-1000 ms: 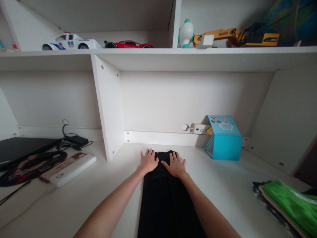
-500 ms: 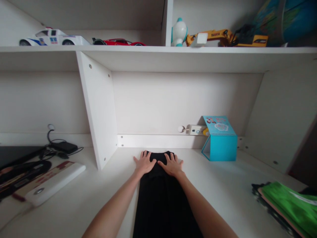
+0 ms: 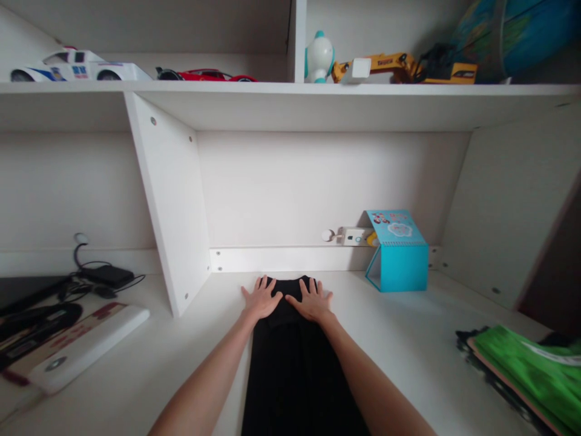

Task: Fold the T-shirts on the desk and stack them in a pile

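Note:
A black garment (image 3: 290, 369), folded into a long narrow strip, lies on the white desk (image 3: 195, 345) and runs from the near edge of the view towards the back board. Flat on its far left corner rests my left hand (image 3: 261, 300), fingers spread. My right hand (image 3: 312, 301) presses on the far right corner, its fingers also apart. Both thumbs point inwards across the cloth, with a gap between them. Neither hand grips the fabric. My forearms cover parts of its sides.
Right of the garment stands a blue desk calendar (image 3: 403, 266) by a power strip (image 3: 355, 236). Folded clothes with a green one on top (image 3: 535, 357) lie at the right. A white box (image 3: 86, 348) and a black adapter (image 3: 109, 275) are left, past an upright panel (image 3: 170, 212).
The view has shifted slightly, so the shelf and objects appear a little further left. My hands stay spread on the garment's far end.

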